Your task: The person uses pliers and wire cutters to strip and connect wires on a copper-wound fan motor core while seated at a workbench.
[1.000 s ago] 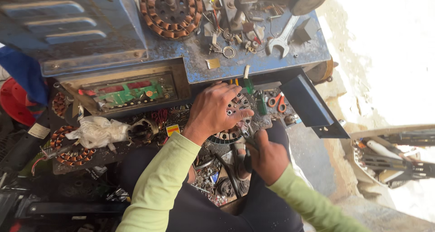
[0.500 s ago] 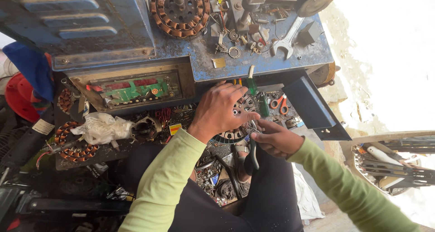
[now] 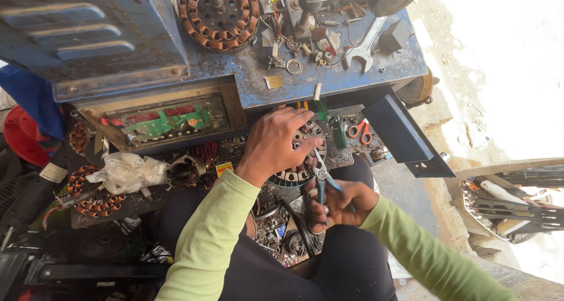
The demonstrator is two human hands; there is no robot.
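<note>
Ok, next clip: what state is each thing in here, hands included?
Left hand: palm down, pressing the round wound stator.
Right hand: closed around blue-handled pliers, tips at the stator.
Open-end spanner: lying loose on the blue bench top.
Orange-handled scissors: lying flat, unused.

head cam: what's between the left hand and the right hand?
The blue-handled pliers span it: jaws reach the stator under the left hand, handles in the right hand.
</note>
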